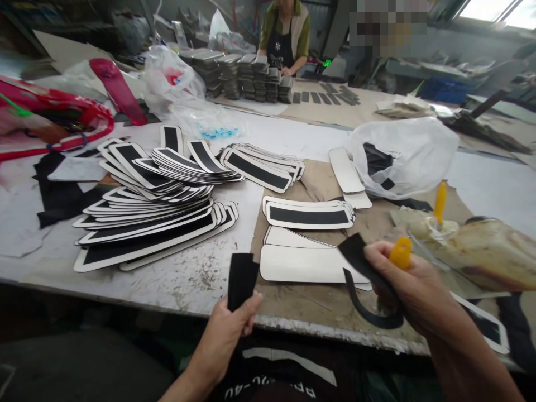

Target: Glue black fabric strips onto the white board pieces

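Observation:
Low over the table's front edge, my left hand [234, 329] grips black strips [242, 279] that stick up from the fist. My right hand [412, 293] is closed around another black strip [360, 254] and a tool with a yellow handle [401, 252]; the tool's working end is hidden. A thin black band [364, 312] curls down below that hand. Between and beyond the hands lie blank white panels [299, 263], partly under the right-hand strip. Just behind them is a small stack of white panels with black centres [310, 216].
Fanned piles of black-centred panels [146, 229] cover the left of the table. A white plastic bag [410, 151] with black pieces and a stained wrapped container [481, 251] with a yellow handle [439, 201] stand right. Behind, a co-worker [287, 44] is near stacked pieces [247, 78].

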A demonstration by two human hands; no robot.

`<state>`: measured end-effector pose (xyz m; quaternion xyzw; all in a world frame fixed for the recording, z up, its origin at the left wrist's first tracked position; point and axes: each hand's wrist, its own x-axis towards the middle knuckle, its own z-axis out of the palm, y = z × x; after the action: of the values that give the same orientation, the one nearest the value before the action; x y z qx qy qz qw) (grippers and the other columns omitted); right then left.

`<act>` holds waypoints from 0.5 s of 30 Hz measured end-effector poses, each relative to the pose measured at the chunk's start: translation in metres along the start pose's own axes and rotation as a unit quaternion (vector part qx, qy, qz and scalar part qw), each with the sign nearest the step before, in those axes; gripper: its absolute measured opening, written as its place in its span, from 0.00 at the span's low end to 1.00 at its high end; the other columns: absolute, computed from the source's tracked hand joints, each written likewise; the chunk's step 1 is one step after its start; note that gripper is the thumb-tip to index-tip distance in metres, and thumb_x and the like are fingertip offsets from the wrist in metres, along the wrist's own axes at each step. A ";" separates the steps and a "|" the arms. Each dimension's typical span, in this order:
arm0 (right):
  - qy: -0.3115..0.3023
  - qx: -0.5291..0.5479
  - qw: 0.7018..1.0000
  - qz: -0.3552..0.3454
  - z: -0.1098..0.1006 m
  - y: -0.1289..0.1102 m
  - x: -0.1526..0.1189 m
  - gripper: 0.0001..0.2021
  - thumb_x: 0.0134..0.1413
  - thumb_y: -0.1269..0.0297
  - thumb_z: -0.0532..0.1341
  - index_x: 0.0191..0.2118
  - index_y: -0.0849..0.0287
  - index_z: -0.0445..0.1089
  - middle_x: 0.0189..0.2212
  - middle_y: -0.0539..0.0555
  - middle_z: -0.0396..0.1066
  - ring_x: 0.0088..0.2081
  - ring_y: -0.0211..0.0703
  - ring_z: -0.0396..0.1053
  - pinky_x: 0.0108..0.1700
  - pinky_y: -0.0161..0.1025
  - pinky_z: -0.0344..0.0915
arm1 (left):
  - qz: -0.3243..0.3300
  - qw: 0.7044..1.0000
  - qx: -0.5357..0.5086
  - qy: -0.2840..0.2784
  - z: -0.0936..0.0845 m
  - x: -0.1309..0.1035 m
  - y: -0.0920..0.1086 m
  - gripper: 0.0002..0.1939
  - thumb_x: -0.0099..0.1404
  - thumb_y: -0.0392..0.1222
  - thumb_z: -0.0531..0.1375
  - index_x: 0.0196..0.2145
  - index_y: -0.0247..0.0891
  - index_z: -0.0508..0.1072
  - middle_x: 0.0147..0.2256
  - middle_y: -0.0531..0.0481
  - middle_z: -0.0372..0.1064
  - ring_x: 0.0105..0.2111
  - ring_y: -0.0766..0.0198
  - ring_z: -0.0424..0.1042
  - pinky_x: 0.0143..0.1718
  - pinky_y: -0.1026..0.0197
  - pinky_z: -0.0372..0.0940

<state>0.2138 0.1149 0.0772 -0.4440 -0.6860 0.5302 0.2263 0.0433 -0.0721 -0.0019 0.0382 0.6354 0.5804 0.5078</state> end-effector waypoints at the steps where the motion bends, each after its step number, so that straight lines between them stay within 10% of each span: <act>1: -0.049 -0.080 0.995 -0.018 0.005 -0.003 0.006 0.16 0.50 0.49 0.60 0.25 0.58 0.65 0.16 0.46 0.57 0.18 0.33 0.54 0.18 0.32 0.51 | 0.015 1.000 -0.011 0.020 -0.003 0.008 0.006 0.19 0.51 0.54 0.66 0.28 0.34 0.68 0.15 0.61 0.53 0.16 0.73 0.50 0.19 0.68 0.47; 6: -0.268 -0.264 0.923 -0.076 0.061 -0.008 0.041 0.16 0.56 0.55 0.54 0.24 0.60 0.64 0.21 0.47 0.63 0.24 0.35 0.57 0.27 0.34 0.51 | 0.028 0.998 -0.035 -0.033 0.000 0.046 0.026 0.20 0.50 0.50 0.67 0.31 0.33 0.67 0.16 0.62 0.51 0.17 0.74 0.46 0.19 0.68 0.43; 15: -0.271 -0.344 0.898 -0.050 0.097 0.014 0.070 0.13 0.57 0.57 0.54 0.27 0.59 0.63 0.25 0.51 0.67 0.27 0.37 0.61 0.31 0.34 0.51 | 0.034 0.998 0.003 -0.046 0.002 0.061 0.030 0.18 0.51 0.48 0.65 0.19 0.37 0.59 0.14 0.60 0.52 0.17 0.73 0.48 0.19 0.67 0.44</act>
<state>0.1083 0.1237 0.0203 -0.2984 -0.8816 0.3492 -0.1085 -0.0010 -0.0220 -0.0153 0.0881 0.6113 0.5931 0.5165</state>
